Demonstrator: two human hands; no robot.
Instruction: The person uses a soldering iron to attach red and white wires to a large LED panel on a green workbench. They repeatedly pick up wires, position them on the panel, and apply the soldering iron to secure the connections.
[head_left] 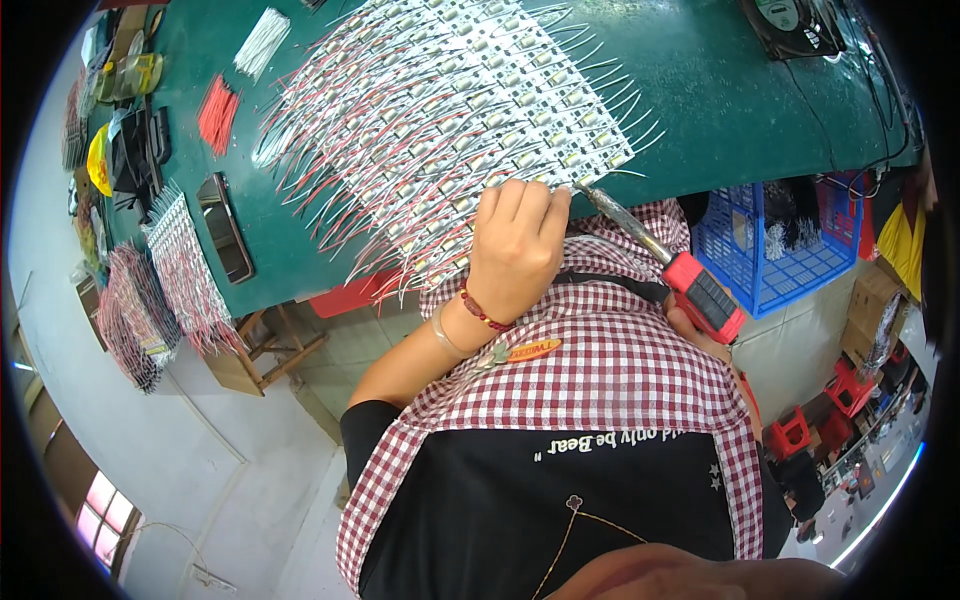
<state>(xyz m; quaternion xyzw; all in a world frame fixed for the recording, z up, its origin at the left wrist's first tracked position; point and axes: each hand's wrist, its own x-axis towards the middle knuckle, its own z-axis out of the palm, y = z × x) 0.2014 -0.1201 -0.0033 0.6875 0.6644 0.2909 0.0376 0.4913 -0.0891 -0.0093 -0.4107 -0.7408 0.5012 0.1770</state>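
Note:
A large panel of small white circuit boards (520,110) lies on the green table, with rows of red and white wires fanning from it. At its near edge my left hand (518,235) rests with fingers bent and pressed together; what they pinch, if anything, is hidden. My right hand (690,328), mostly hidden behind the handle, is closed around a soldering iron (705,297) with a red and black grip. The iron's metal tip reaches the panel's near right corner, just right of my left fingertips.
On the green table (700,110) are red wires (217,115), white wires (262,44), a phone (226,228) and a black fan (792,25). More wired panels (190,265) hang over the left edge. A blue crate (775,250) stands below at right.

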